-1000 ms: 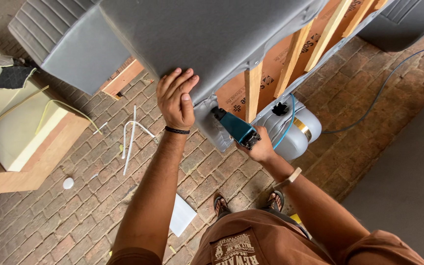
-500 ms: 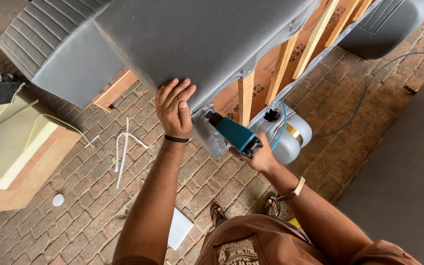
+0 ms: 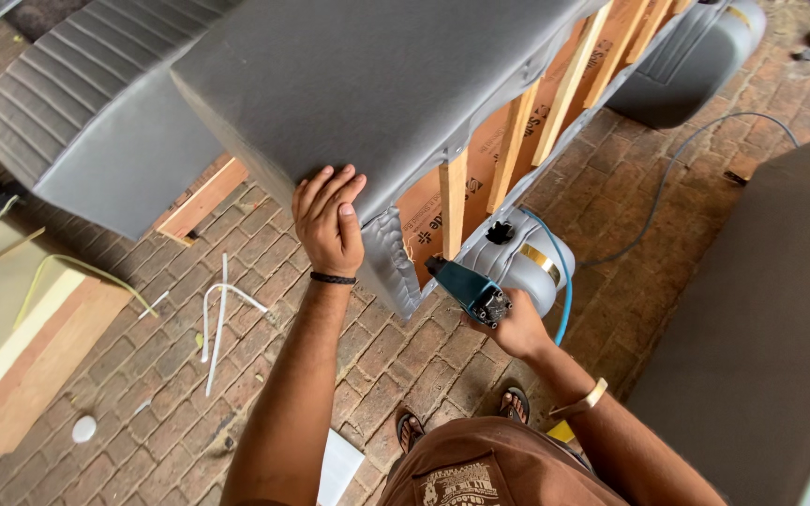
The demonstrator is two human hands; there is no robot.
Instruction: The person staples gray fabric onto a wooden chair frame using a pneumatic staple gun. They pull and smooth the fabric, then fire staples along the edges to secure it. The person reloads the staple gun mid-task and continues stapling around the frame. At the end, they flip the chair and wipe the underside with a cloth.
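My left hand (image 3: 328, 223) presses flat, fingers spread, on the lower edge of grey upholstery fabric (image 3: 367, 84) stretched over a sofa frame. A black band circles that wrist. My right hand (image 3: 516, 326) grips a teal pneumatic staple gun (image 3: 466, 287), its nose against the gathered fabric corner (image 3: 394, 264) beside a bare wooden slat (image 3: 454, 215). A blue air hose (image 3: 564, 290) runs from the gun. Behind the gun sits a grey air tank (image 3: 522, 262).
A ribbed grey sofa arm (image 3: 77, 122) stands at the left and another grey arm (image 3: 696, 56) at the far right. A grey cushion (image 3: 761, 337) fills the right side. White strips (image 3: 222, 309), foam and wood pieces (image 3: 21, 347) lie on the brick floor.
My left hand stays on the fabric edge. The staple gun has swung lower and closer to the fabric corner. The view has shifted slightly.
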